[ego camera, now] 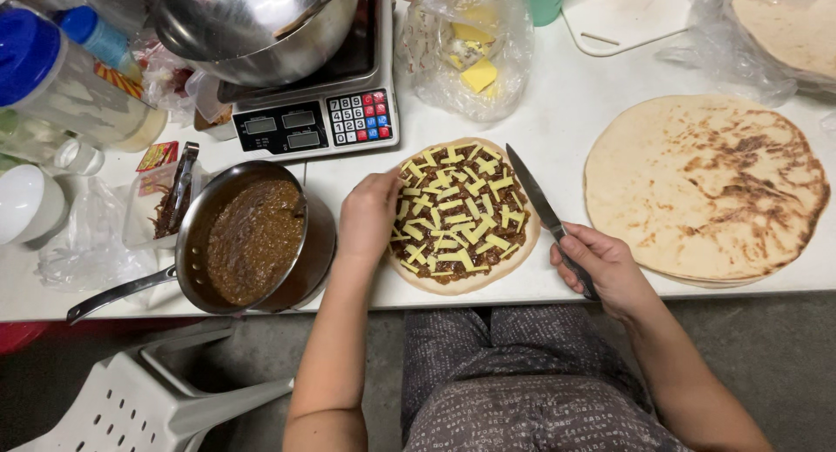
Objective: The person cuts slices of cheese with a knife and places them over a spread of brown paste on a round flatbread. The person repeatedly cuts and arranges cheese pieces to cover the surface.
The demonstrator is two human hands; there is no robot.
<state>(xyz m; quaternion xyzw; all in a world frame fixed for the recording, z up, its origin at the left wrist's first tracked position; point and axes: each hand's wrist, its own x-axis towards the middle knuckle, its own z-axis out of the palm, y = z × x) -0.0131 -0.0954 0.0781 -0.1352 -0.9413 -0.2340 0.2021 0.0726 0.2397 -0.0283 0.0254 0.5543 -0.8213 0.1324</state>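
The right hand [601,269] is gripping the handle of a knife [544,215], fingers wrapped tight around it. The knife's long axis is running from the hand toward 11 o'clock, its tip lying over the right edge of the topped flatbread [463,215]. The left hand [367,219] is resting on that flatbread's left rim, fingers curled. At 9 o'clock is sitting a pan of brown sauce [252,239]; at 3 o'clock, plain flatbreads [705,186].

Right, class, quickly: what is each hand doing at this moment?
Left hand: fingers curled, resting on the edge of the topped flatbread; no clear grip visible.
Right hand: closed around the handle of a knife.
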